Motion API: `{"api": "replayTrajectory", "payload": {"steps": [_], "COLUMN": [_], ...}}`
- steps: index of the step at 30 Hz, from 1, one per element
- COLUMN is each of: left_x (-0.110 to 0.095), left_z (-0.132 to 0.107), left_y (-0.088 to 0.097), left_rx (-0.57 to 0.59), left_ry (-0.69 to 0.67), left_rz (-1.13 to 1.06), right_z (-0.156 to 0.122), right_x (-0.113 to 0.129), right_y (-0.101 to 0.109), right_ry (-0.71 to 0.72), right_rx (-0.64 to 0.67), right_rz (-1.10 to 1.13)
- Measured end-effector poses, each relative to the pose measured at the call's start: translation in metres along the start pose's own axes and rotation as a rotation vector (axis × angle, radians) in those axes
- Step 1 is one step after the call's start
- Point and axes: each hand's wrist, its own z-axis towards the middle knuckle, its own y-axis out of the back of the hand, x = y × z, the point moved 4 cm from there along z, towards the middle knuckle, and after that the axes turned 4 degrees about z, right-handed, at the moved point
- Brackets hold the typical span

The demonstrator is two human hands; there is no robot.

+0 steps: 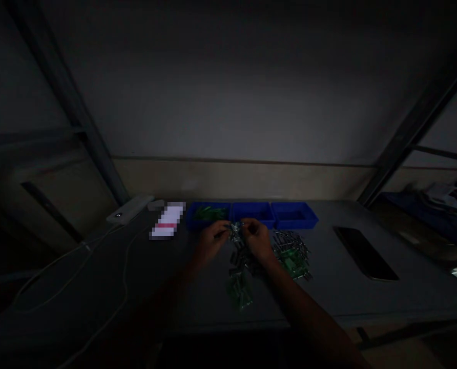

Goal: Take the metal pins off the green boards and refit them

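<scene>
The scene is dim. My left hand (212,237) and my right hand (256,237) meet over the middle of the table, fingers pinched together on a small metallic part (235,230) between them. Below the hands lies a heap of small green and metal parts (239,279). A second, larger heap of the same parts (293,252) lies just right of my right hand. Behind the hands stands a row of three blue bins: the left bin (208,213) holds green pieces, while the middle bin (253,210) and the right bin (293,214) look dark inside.
A dark phone (365,252) lies flat at the right. At the back left are a white-and-pink blurred item (167,221), a pale flat device (128,209) and cables (124,266) trailing toward the front. Slanted frame posts stand at both sides.
</scene>
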Motion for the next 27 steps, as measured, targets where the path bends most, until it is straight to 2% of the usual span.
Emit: {"api": "replayTrajectory", "payload": {"steps": [3,6,9,11,13,16,19,21,24,26,27], "left_x": [0.003,0.007,0.015,0.018,0.016,0.009,0.001,-0.004,-0.011,-0.01,-0.008], "left_z": [0.0,-0.001,-0.002,-0.004,-0.004,-0.003,0.002,0.008,0.022,0.031,0.035], "left_y": [0.0,-0.002,-0.007,-0.014,-0.017,-0.007,0.012,0.028,0.05,0.055,0.053], "left_rx": [-0.014,-0.05,-0.074,-0.016,0.012,-0.055,-0.094,-0.169,-0.321,-0.335,-0.294], "left_ry": [0.03,0.128,0.304,0.429,0.479,0.409,0.303,0.204,0.039,-0.028,-0.044], "left_rz": [0.009,-0.025,-0.22,-0.401,-0.537,-0.571,-0.331,-0.081,0.221,0.328,0.37], "right_z": [-0.001,-0.004,-0.009,-0.014,-0.017,-0.02,-0.019,-0.017,-0.011,-0.006,-0.004], "right_x": [0.005,0.02,0.039,0.048,0.051,0.047,0.044,0.046,0.056,0.061,0.061], "right_y": [0.003,0.008,0.01,0.008,0.004,-0.003,-0.005,-0.001,0.017,0.034,0.043], "right_ry": [0.006,0.147,0.365,0.466,0.526,0.558,0.504,0.444,0.387,0.357,0.327], "right_rx": [-0.018,-0.044,-0.003,0.069,0.146,0.239,0.241,0.19,0.066,-0.026,-0.078], "right_rz": [-0.001,-0.11,-0.192,-0.202,-0.199,-0.205,-0.243,-0.254,-0.235,-0.23,-0.226]}}
